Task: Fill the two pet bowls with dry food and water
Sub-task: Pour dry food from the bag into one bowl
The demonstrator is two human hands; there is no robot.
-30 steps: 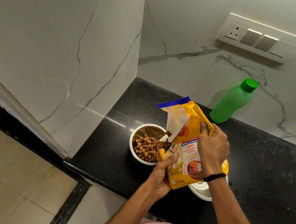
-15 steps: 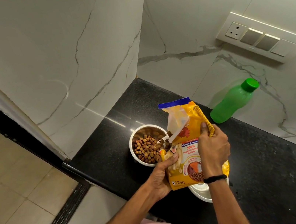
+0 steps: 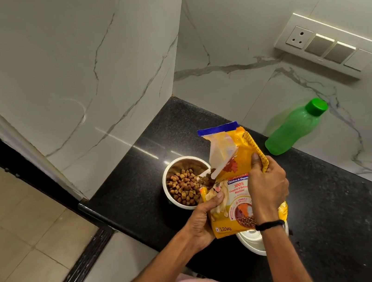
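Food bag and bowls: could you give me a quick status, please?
Left hand grips food bag low, right hand its side. Bag tipped, kibble at its mouth over steel bowl. Second bowl mostly hidden under bag. Green bottle capped, off right.

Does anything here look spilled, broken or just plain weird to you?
Nothing spilled: the black counter around the food bowl shows no stray kibble. One quirk: the yellow dog food bag pours through a ragged tear in its side, while its blue top edge looks unopened.
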